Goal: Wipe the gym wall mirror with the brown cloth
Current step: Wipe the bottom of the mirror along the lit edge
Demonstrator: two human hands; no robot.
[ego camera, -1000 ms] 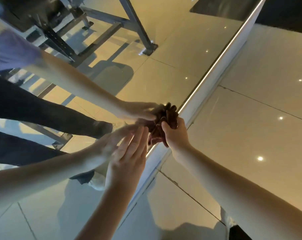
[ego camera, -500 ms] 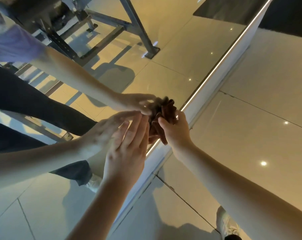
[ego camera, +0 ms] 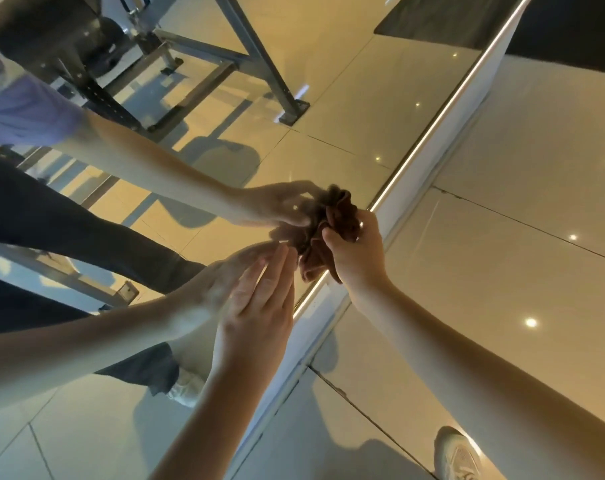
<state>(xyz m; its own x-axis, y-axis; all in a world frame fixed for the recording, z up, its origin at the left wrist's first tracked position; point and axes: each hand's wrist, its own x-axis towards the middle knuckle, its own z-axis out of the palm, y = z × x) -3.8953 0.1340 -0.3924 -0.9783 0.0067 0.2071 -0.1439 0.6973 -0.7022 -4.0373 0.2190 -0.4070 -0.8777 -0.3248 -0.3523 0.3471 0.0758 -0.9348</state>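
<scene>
Gripping the brown cloth (ego camera: 332, 223) in a tight bunch, the right hand (ego camera: 358, 251) has its thumb and fingers curled round the folds and holds the wad against the gym wall mirror (ego camera: 329, 81), low down, just above the lit strip (ego camera: 432, 126) along the glass's bottom edge. That strip runs across the view from seven o'clock up to one o'clock. The cloth sits near the middle of the view, at one o'clock from the left hand (ego camera: 256, 317).

The left hand holds nothing. Its fingers are straight and close together, and the tips meet their own reflection, so it looks to be resting on the glass as a brace. A steel gym frame (ego camera: 259, 57) shows only as a reflection up at eleven o'clock, the pale floor tiles (ego camera: 502, 271) spread out to three o'clock, and a white shoe (ego camera: 458, 453) peeks in at five.

My read is that this is the bottom-edge pass, and the cloth is too balled up for it, with only a small knob of fabric meeting the mirror. Opening the bunch to lay a flatter pad on the glass would cover more with each stroke. Even pressure and overlapping passes along the strip line would do the job well, with the left hand lifted off the wiped patch, since bare fingers leave prints.
</scene>
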